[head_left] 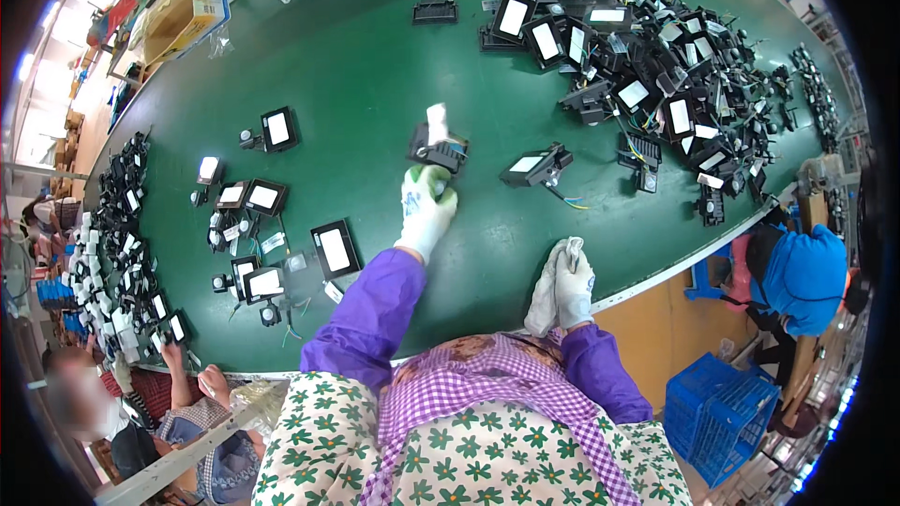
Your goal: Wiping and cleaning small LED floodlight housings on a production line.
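My left hand (427, 215), in a white glove with green fingertips, reaches out over the green table. Its fingers are closed on the near end of a black floodlight (437, 152), whose finned back faces up. A white label or tag (437, 124), slightly blurred, stands up from that lamp. Close to the table's front edge, my right hand (573, 287) wears a white glove too and grips a crumpled whitish cloth (544, 298). Between the two hands, farther out, another floodlight (536, 167) lies tilted, its coloured wires trailing on the table.
A large heap of black floodlights (647, 66) covers the far right. Several more lamps (264, 195) lie spread on the left, with a single lamp (435, 6) at the back. Cardboard boxes (186, 22) stand far left. Co-workers sit at both sides; blue crates (720, 417) stand lower right.
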